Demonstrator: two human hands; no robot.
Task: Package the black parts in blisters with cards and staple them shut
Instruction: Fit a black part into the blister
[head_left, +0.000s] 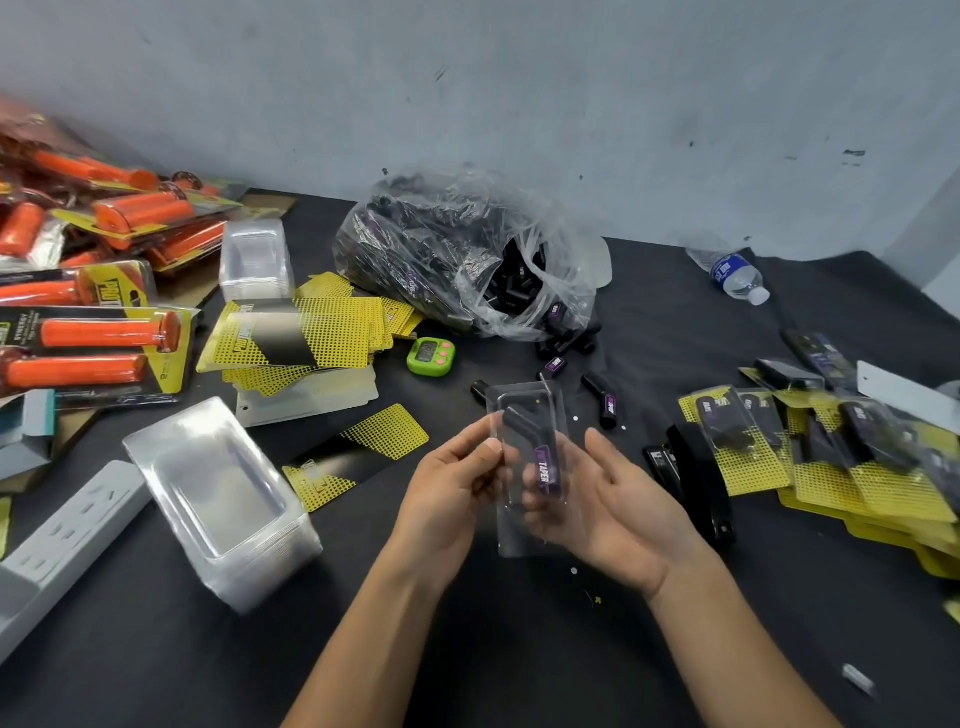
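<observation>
A clear plastic blister (527, 538) is held up between both hands above the black table. Inside it lie black parts (524, 426), one with a purple label. My left hand (452, 493) pinches the blister's left edge with thumb and fingers. My right hand (618, 509) cradles it from the right and underneath, fingers curled behind it. A loose yellow-and-black card (358, 457) lies just left of the hands. A black stapler (701, 478) lies to the right. More black parts (605, 400) are scattered behind the blister.
A plastic bag of black parts (467, 260) sits at the back. Card stack (311, 332) and empty blister stacks (228, 493) lie left, beside orange-grip packages (93, 332) and a power strip (57, 551). Finished packs (831, 457) pile right. A green timer (431, 356) and water bottle (737, 273) also stand here.
</observation>
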